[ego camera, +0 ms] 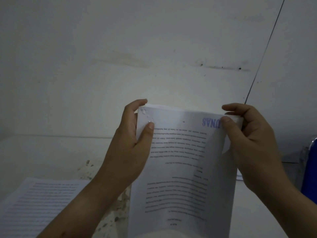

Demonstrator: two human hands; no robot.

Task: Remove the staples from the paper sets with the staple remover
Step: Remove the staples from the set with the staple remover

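We see the left thumb (149, 128) pressed flat on the printed face of a thick white paper set (181, 169), just below its ragged, torn top left corner (145, 113). The other left fingers (141, 102) curl round its far side, so the left hand (127, 140) clamps that corner. The right thumb (226, 122) pinches the top right corner against the right fingers (235, 107) hooked over the edge, covering part of a purple stamped word (209, 121); the right hand (255, 140) grips there. The paper set is held up off the table between both hands, its text upside down to us, its lower end running out of view nearest us. Near left, a white printed sheet (39, 200) lies flat on the pale speckled table (111, 219). At the right edge stands a blue object (310, 170), too cut off to identify. Beyond rises a stained white wall (120, 48).
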